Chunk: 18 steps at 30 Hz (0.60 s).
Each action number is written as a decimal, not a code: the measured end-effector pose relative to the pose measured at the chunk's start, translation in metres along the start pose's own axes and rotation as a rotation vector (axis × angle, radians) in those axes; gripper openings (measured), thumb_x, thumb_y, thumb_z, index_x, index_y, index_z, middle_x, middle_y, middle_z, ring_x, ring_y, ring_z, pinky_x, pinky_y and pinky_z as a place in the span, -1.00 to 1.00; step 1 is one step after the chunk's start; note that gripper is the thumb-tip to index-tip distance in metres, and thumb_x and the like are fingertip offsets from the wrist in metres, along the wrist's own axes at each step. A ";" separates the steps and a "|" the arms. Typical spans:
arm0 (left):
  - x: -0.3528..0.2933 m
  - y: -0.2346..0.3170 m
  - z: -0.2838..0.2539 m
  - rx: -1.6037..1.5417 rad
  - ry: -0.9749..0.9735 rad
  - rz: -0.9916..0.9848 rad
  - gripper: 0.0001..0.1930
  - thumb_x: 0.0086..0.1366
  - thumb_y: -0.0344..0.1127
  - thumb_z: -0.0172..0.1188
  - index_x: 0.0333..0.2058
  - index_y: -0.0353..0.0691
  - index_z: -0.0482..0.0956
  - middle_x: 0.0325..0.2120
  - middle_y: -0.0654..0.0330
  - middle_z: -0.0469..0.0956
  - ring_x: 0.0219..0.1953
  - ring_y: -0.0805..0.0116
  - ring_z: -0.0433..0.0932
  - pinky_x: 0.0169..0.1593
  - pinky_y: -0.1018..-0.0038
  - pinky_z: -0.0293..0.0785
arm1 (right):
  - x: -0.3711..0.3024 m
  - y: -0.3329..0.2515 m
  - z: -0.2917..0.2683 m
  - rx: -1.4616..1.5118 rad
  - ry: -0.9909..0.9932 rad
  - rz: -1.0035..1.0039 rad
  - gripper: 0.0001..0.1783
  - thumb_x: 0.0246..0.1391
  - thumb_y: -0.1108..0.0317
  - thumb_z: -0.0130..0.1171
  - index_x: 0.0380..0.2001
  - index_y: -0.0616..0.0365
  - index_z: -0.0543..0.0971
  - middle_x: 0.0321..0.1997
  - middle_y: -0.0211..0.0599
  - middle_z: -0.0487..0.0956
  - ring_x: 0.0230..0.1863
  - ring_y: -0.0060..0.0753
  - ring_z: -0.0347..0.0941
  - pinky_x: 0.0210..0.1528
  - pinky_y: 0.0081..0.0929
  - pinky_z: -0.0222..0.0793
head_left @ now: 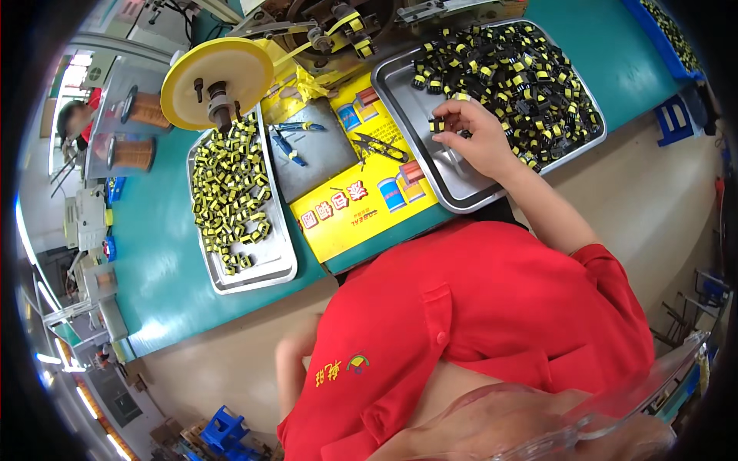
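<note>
My right hand (478, 137) is over the bare left part of a metal tray (420, 114), its thumb and fingers pinching a small black coil bobbin (437, 124) wrapped in yellow tape. Beside it in the same tray lies a heap of similar black and yellow bobbins (530, 84). Of my left arm (294, 361) only a part shows, beside my red shirt; the left hand itself is out of sight. A second metal tray (265, 274), to the left, holds many bobbins with yellow tape (231, 192).
A winding machine with a yellow disc (184, 84) and yellow tape stands at the back. Blue-handled cutters (288, 150) and black tweezers (380, 146) lie between the trays. Copper wire spools (131, 154) are at the left. A blue bin (653, 38) sits far right. Another person appears far left.
</note>
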State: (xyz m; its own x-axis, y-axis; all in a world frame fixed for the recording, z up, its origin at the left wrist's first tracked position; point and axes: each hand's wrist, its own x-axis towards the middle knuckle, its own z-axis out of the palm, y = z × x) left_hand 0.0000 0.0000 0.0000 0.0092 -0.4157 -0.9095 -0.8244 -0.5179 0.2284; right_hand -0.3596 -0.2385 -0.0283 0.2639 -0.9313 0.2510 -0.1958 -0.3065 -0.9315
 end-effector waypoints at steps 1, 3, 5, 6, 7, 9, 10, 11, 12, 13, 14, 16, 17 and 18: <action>-0.022 0.054 -0.042 0.227 0.083 0.362 -0.66 0.12 -0.19 0.16 -0.16 -0.25 0.52 -0.29 -0.06 0.56 -0.28 0.18 0.57 -0.19 0.38 0.43 | -0.003 0.003 -0.011 -0.028 0.041 0.021 -0.65 -0.15 0.58 0.25 -0.21 0.24 0.47 -0.24 -0.38 0.40 -0.31 -0.63 0.40 -0.23 -0.67 0.38; -0.025 0.102 -0.077 0.209 0.185 0.312 -0.70 0.16 -0.17 0.14 -0.25 -0.30 0.54 -0.37 0.00 0.59 -0.36 0.32 0.57 -0.26 0.47 0.44 | -0.006 0.010 -0.015 -0.041 0.082 0.016 -0.67 -0.16 0.56 0.26 -0.23 0.24 0.47 -0.26 -0.37 0.41 -0.34 -0.61 0.42 -0.25 -0.66 0.38; -0.001 0.121 -0.087 -0.351 0.309 0.717 -0.70 0.23 -0.16 0.08 -0.27 -0.33 0.53 -0.44 0.07 0.57 -0.44 0.37 0.55 -0.36 0.49 0.44 | -0.007 0.005 -0.013 -0.063 0.065 0.013 -0.68 -0.17 0.54 0.28 -0.27 0.24 0.47 -0.30 -0.35 0.42 -0.38 -0.60 0.44 -0.29 -0.66 0.38; 0.021 0.141 -0.089 -0.661 0.226 0.847 -0.66 0.27 -0.12 0.03 -0.23 -0.33 0.50 -0.45 0.09 0.56 -0.44 0.36 0.53 -0.36 0.49 0.43 | -0.004 -0.002 -0.010 -0.104 0.041 -0.018 -0.68 -0.19 0.50 0.31 -0.29 0.24 0.48 -0.33 -0.35 0.43 -0.41 -0.59 0.44 -0.33 -0.67 0.37; 0.044 0.166 -0.093 -0.968 0.131 0.979 -0.63 0.30 -0.08 -0.02 -0.19 -0.33 0.48 -0.46 0.11 0.54 -0.44 0.34 0.52 -0.36 0.49 0.42 | -0.004 -0.006 -0.006 -0.111 0.028 -0.043 -0.69 -0.20 0.48 0.32 -0.31 0.23 0.48 -0.34 -0.34 0.43 -0.42 -0.59 0.45 -0.34 -0.66 0.36; 0.091 0.215 -0.110 -1.249 -0.127 0.961 -0.52 0.33 0.04 -0.13 -0.10 -0.32 0.41 -0.42 0.12 0.51 -0.40 0.29 0.49 -0.31 0.49 0.39 | -0.003 -0.015 -0.005 -0.226 0.014 -0.108 -0.69 -0.21 0.47 0.33 -0.33 0.22 0.48 -0.35 -0.35 0.44 -0.42 -0.59 0.45 -0.35 -0.65 0.36; 0.105 0.240 -0.116 -1.344 -0.193 0.930 -0.47 0.33 0.09 -0.18 -0.10 -0.31 0.41 -0.40 0.12 0.51 -0.37 0.29 0.48 -0.30 0.48 0.37 | -0.002 -0.019 -0.005 -0.242 0.030 -0.117 -0.69 -0.22 0.47 0.33 -0.35 0.22 0.47 -0.36 -0.35 0.44 -0.43 -0.59 0.45 -0.36 -0.65 0.36; 0.116 0.263 -0.121 -1.433 -0.265 0.892 -0.43 0.32 0.15 -0.23 -0.09 -0.30 0.41 -0.38 0.11 0.50 -0.35 0.29 0.46 -0.29 0.47 0.36 | 0.000 -0.023 -0.007 -0.253 0.035 -0.125 -0.69 -0.22 0.47 0.33 -0.35 0.22 0.47 -0.36 -0.35 0.44 -0.43 -0.59 0.45 -0.36 -0.65 0.36; 0.119 0.287 -0.124 -1.484 -0.306 0.870 -0.41 0.30 0.18 -0.23 -0.12 -0.28 0.43 -0.38 0.13 0.49 -0.36 0.31 0.45 -0.34 0.49 0.33 | 0.002 -0.026 -0.009 -0.256 0.066 -0.118 -0.69 -0.22 0.47 0.34 -0.35 0.22 0.47 -0.37 -0.36 0.44 -0.44 -0.59 0.45 -0.36 -0.65 0.36; 0.120 0.306 -0.128 -1.532 -0.346 0.845 -0.40 0.28 0.22 -0.23 -0.15 -0.27 0.44 -0.39 0.14 0.48 -0.37 0.33 0.44 -0.39 0.50 0.31 | 0.002 -0.028 -0.010 -0.257 0.097 -0.110 -0.69 -0.22 0.47 0.34 -0.35 0.22 0.47 -0.38 -0.36 0.44 -0.44 -0.59 0.45 -0.37 -0.65 0.36; 0.125 0.317 -0.136 -1.532 -0.347 0.856 -0.40 0.28 0.22 -0.23 -0.15 -0.27 0.44 -0.39 0.14 0.48 -0.37 0.33 0.44 -0.39 0.50 0.31 | 0.006 -0.029 -0.008 -0.232 0.134 -0.139 -0.68 -0.23 0.47 0.36 -0.36 0.22 0.47 -0.41 -0.38 0.44 -0.45 -0.61 0.44 -0.38 -0.65 0.36; 0.141 0.332 -0.148 -1.720 -0.660 0.962 -0.42 0.25 0.26 -0.20 -0.29 -0.23 0.44 -0.49 0.18 0.42 -0.42 0.35 0.41 -0.45 0.53 0.25 | 0.012 -0.033 -0.005 -0.246 0.175 -0.151 -0.68 -0.23 0.47 0.36 -0.36 0.22 0.46 -0.43 -0.38 0.44 -0.45 -0.61 0.44 -0.38 -0.66 0.36; 0.157 0.331 -0.149 -1.715 -0.669 0.971 -0.42 0.25 0.26 -0.20 -0.29 -0.23 0.44 -0.49 0.18 0.42 -0.42 0.35 0.41 -0.45 0.53 0.25 | 0.016 -0.034 -0.006 -0.255 0.216 -0.155 -0.67 -0.23 0.47 0.36 -0.36 0.22 0.46 -0.45 -0.39 0.43 -0.46 -0.62 0.43 -0.39 -0.67 0.35; 0.178 0.324 -0.150 -1.559 -1.023 1.192 -0.46 0.24 0.25 -0.17 -0.36 -0.20 0.41 -0.53 0.20 0.39 -0.43 0.34 0.40 -0.46 0.54 0.24 | 0.020 -0.036 -0.005 -0.266 0.231 -0.179 -0.67 -0.24 0.45 0.37 -0.38 0.22 0.46 -0.46 -0.40 0.43 -0.48 -0.62 0.42 -0.40 -0.67 0.35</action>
State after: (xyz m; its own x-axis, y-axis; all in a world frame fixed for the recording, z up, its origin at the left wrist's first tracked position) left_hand -0.1803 -0.3536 -0.0359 -0.6493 -0.7506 0.1228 0.7574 -0.6233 0.1946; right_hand -0.3523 -0.2476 0.0118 0.1025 -0.8690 0.4841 -0.4116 -0.4801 -0.7747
